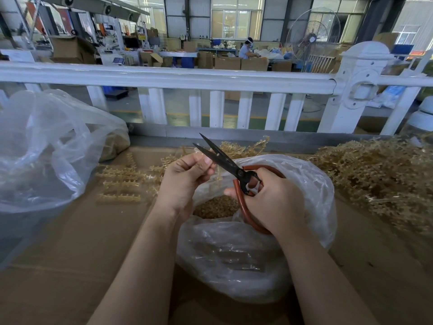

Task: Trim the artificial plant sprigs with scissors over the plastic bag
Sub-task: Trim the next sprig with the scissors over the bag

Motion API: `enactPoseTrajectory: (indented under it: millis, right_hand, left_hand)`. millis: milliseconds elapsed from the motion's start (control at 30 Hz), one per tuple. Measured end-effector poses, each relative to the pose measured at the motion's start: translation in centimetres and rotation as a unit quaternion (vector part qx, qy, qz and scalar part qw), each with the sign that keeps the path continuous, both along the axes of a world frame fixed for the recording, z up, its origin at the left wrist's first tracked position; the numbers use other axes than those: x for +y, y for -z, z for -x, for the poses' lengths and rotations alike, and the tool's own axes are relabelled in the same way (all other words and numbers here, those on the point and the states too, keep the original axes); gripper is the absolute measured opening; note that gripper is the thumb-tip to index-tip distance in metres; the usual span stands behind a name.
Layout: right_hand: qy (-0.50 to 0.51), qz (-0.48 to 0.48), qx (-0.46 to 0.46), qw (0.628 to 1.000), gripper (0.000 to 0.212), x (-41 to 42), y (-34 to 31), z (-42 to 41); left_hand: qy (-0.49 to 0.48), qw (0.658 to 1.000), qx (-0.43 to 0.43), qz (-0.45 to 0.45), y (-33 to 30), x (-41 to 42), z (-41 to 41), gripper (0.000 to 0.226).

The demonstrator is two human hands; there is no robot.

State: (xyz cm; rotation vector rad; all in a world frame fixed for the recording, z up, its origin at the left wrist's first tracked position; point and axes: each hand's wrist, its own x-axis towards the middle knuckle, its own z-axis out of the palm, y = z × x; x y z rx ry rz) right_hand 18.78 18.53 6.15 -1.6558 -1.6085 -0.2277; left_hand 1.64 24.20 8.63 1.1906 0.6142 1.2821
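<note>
Both hands are busy, the left hand (187, 174) pinching a sprig (219, 177), the right hand (274, 198) gripping open scissors (222, 158) over the bag (304, 184), so blades seemingly near fingertips (207, 161) could nick them.

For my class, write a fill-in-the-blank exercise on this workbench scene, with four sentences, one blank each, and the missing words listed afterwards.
1. The right hand grips scissors whose handles are ____ in colour.
2. The blades of the scissors stand ____.
3. The left hand pinches a sprig above the open plastic ____.
4. The big loose pile of sprigs lies on the person's ____ side.

Missing words: red; open; bag; right
</note>
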Motion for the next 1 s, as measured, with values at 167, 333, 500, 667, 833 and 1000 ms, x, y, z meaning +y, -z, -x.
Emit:
enactPoseTrajectory:
  millis: [167,333,500,667,833,1000]
  right_hand:
    - [0.008,0.01,-0.003,1.0,0.075,-0.03,0.03,0.03]
    - [0.019,0.027,-0.01,0.999,0.067,0.04,0.03,-0.11]
    - [0.016,0.039,-0.006,0.999,0.07,0.02,-0.05,-0.05]
    - [0.009,0.029,-0.007,1.0,0.067,-0.2,-0.38,0.11]
    - [0.008,0.027,-0.007,1.0,0.068,-0.26,-0.35,0.23]
    - [0.009,0.031,-0.008,0.999,0.084,-0.07,-0.21,0.19]
  left_hand:
    - [-0.025,0.999,0.028,-0.027,0.2,0.23,0.11,0.018]
    - [-0.045,0.997,0.04,-0.046,0.51,0.47,0.25,0.018]
    - [-0.059,0.994,0.066,-0.068,0.56,0.48,0.2,0.022]
    - [-0.079,0.983,0.126,-0.105,0.62,0.36,0.01,0.016]
    - [-0.077,0.981,0.137,-0.111,0.65,0.32,0.02,0.017]
    - [-0.062,0.985,0.126,-0.105,0.62,0.31,0.09,0.02]
